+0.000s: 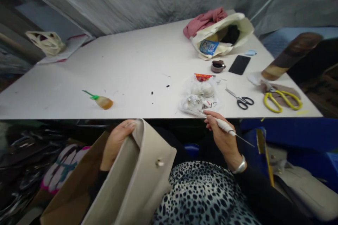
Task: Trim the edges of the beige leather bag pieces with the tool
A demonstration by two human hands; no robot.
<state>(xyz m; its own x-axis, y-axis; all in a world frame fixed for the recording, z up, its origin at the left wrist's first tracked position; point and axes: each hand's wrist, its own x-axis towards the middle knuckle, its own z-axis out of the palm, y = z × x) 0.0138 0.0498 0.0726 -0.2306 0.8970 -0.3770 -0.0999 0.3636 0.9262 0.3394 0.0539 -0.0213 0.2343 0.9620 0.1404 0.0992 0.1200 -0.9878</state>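
Her left hand (116, 144) grips the beige bag's (137, 179) rim, fingers curled over; her right hand (220, 132) pinches a white-handled awl (227, 130).

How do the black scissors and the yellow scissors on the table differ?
The black scissors have small dark loops; the yellow scissors have bigger, bright loops. The black scissors lie on the bare table; the yellow scissors rest on a brown cloth. Both lie flat, blades shut, untouched.

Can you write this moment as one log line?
left hand: grips beige bag flap | right hand: holds white-handled awl | table: black scissors, phone
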